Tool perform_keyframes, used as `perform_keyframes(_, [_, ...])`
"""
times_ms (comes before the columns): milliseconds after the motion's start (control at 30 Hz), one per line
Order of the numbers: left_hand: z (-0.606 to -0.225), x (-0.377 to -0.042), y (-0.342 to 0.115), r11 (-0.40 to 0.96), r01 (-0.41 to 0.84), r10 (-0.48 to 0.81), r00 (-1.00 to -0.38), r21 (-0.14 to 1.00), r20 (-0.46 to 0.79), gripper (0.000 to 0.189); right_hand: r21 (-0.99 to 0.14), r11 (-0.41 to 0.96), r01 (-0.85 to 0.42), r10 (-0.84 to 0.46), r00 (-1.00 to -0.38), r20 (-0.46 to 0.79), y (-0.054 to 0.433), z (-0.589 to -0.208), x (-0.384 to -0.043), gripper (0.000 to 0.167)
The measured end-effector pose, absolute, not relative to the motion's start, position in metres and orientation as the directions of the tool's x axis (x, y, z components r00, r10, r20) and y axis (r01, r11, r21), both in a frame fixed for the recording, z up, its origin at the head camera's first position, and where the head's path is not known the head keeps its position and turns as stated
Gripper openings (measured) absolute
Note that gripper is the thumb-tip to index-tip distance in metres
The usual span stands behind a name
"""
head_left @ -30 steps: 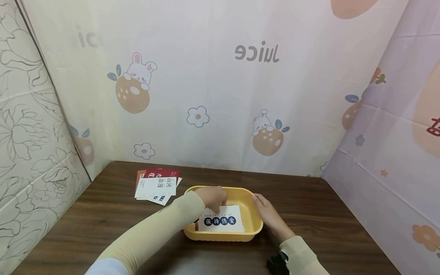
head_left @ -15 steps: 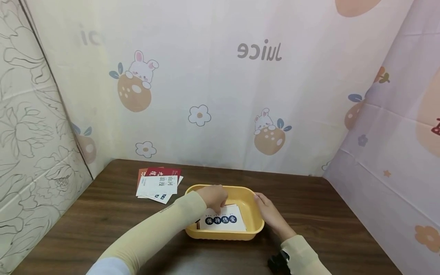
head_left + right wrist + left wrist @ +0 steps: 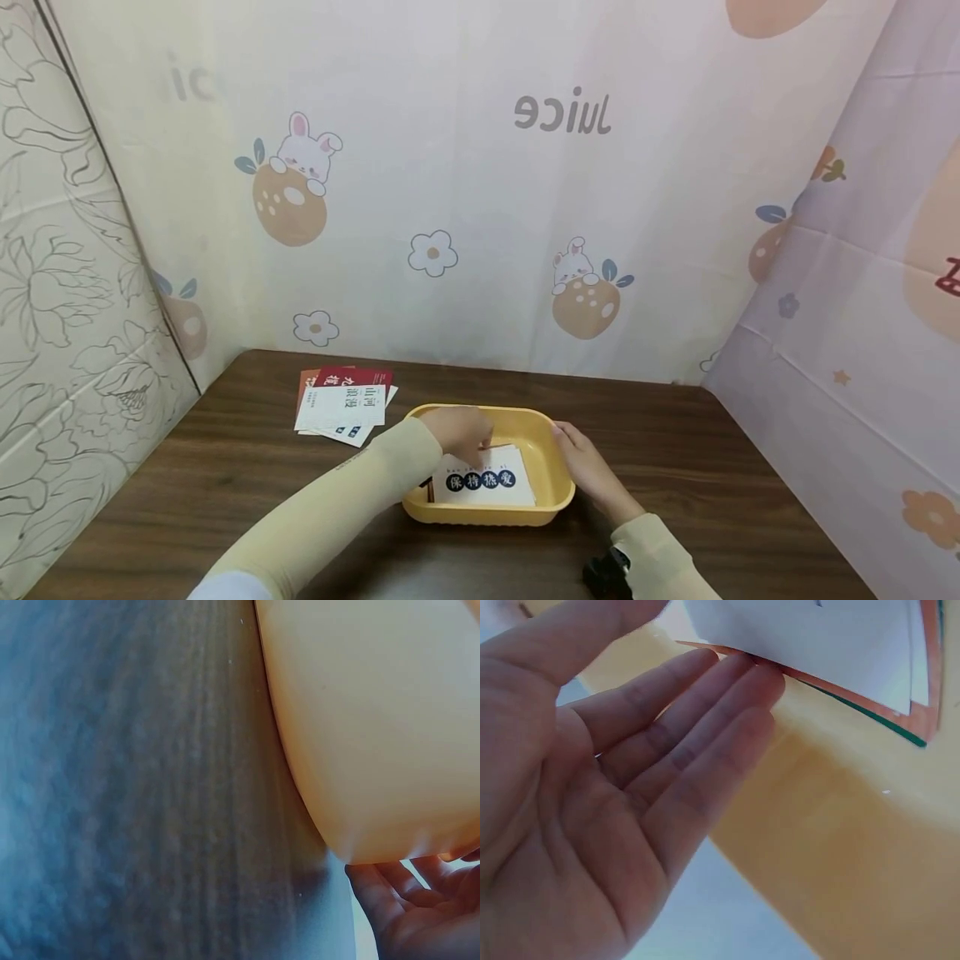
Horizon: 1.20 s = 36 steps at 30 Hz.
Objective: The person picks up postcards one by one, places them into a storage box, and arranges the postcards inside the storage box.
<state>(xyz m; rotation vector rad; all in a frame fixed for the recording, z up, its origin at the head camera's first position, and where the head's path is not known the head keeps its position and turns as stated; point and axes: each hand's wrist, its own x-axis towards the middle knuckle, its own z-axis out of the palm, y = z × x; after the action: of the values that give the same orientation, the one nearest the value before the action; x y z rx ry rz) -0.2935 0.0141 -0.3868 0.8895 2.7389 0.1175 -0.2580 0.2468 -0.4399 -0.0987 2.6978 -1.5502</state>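
Observation:
A stack of postcards lies in a yellow plastic basin; the top one is white with dark blue dots and characters. My left hand reaches into the basin at the stack's far left. In the left wrist view its fingers are nearly straight, fingertips right at the edge of the cards, which bow slightly; the thumb stands apart and its tip runs out of frame. At the basin's right end my right hand grips the wall, thumb at the rim and fingers against the outside.
Several more postcards, white, red and orange, lie fanned at the back left of the brown wooden table. A printed curtain hangs right behind the table, with others at both sides.
My left hand shifts only slightly at the cards, and the stack's far edge tilts a little. The right hand stays on the basin's rim. The basin has not moved.

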Motion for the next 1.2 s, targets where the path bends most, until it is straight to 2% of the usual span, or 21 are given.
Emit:
perform_keyframes(133, [-0.373, -0.291, 0.01, 0.803, 0.577, 0.596, -0.776, 0.148, -0.206, 0.034, -0.864, 0.502, -0.035, -0.065, -0.998, 0.002, 0.247, -0.44, -0.259, 0.052])
perform_keyframes(400, [-0.35, -0.289, -0.007, 0.771, 0.604, 0.633, -0.759, 0.2, -0.149, 0.039, -0.861, 0.508, -0.026, -0.055, -0.999, -0.002, 0.249, -0.443, -0.258, 0.051])
perform_keyframes(600, [-0.34, -0.286, -0.022, 0.769, 0.592, 0.63, -0.767, 0.242, -0.125, 0.038, -0.856, 0.517, -0.021, -0.042, -0.999, -0.001, 0.25, -0.444, -0.259, 0.052])
perform_keyframes(867, [-0.337, -0.293, -0.04, 0.718, 0.641, 0.676, -0.735, 0.271, -0.051, 0.032, -0.86, 0.51, -0.01, -0.039, -0.999, -0.012, 0.247, -0.444, -0.259, 0.052])
perform_keyframes(1200, [-0.325, -0.313, -0.074, 0.719, 0.587, 0.631, -0.776, 0.371, 0.005, 0.027, -0.867, 0.498, -0.013, -0.04, -0.999, -0.008, 0.246, -0.441, -0.258, 0.051])
